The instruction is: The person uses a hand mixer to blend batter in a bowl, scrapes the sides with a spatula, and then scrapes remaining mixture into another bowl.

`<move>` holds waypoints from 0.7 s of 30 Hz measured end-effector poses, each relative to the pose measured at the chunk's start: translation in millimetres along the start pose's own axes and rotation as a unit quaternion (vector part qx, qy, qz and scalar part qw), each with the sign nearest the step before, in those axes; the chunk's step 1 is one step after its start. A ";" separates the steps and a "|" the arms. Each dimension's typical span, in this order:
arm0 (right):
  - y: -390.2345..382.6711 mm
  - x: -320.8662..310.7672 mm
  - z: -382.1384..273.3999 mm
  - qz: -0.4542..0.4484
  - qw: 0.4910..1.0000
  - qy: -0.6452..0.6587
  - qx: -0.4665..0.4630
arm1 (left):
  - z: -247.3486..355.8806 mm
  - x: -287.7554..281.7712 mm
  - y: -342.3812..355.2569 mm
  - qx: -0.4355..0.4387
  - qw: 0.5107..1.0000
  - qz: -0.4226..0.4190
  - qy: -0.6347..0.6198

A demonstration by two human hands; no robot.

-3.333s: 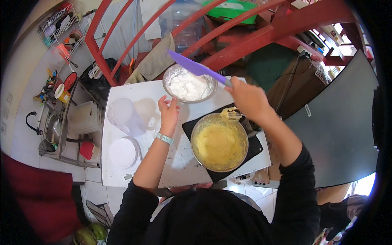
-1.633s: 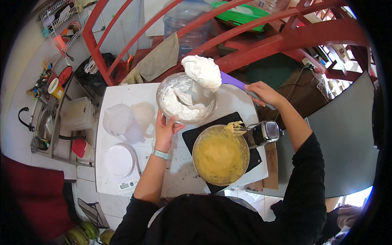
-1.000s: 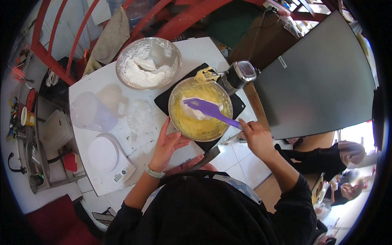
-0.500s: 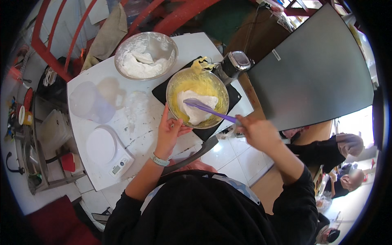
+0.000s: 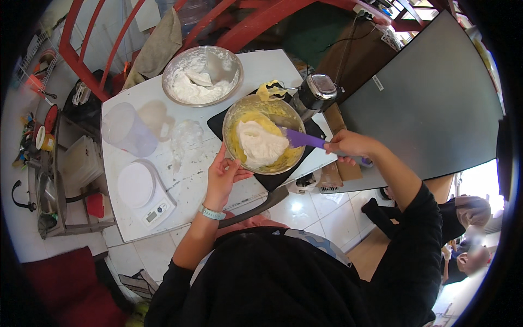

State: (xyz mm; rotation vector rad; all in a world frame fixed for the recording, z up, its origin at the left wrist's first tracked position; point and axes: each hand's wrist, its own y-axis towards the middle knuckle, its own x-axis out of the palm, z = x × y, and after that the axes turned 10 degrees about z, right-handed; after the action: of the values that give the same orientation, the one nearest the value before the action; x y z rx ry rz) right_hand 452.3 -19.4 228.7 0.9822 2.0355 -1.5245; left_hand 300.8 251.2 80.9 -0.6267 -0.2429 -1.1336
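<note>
My left hand: fingers spread, palm cupped open, bare forearm rising from the lower edge, pale band at the wrist | my right hand: fist closed in a grip, knuckles up, black-sleeved arm bent at the elbow, reaching in from the right | hands well apart

spatula blade tip buried in white cream, mixer body partly hidden

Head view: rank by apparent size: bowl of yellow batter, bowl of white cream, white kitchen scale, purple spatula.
1-2. bowl of yellow batter and bowl of white cream: look alike, no ranking.
3. white kitchen scale.
4. purple spatula, its blade partly buried in batter, handle in the right hand.
</note>
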 end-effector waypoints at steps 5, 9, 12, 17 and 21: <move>19.2 48.1 18.1 -0.119 0.932 0.338 0.054 | 7.7 4.1 0.8 -0.005 1.000 -0.018 0.011; 11.0 61.3 42.2 -0.050 0.924 0.375 -0.053 | 6.9 1.4 2.2 -0.013 0.999 -0.027 -0.014; -5.7 45.6 43.0 0.082 0.967 0.185 -0.157 | 4.9 2.0 2.3 -0.012 0.999 -0.029 -0.022; -65.6 36.1 -8.5 0.219 0.920 -0.182 -0.267 | 6.3 0.2 0.8 -0.006 0.999 -0.015 -0.032; -38.6 60.1 -6.4 0.201 0.919 -0.270 -0.204 | -0.9 -0.1 8.0 0.018 0.999 -0.034 -0.032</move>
State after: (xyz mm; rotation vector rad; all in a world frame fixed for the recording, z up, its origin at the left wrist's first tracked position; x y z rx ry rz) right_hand 384.3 -1.9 214.6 0.6602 1.5416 -0.9572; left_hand 307.8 252.9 77.4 -0.6282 -0.3416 -1.1728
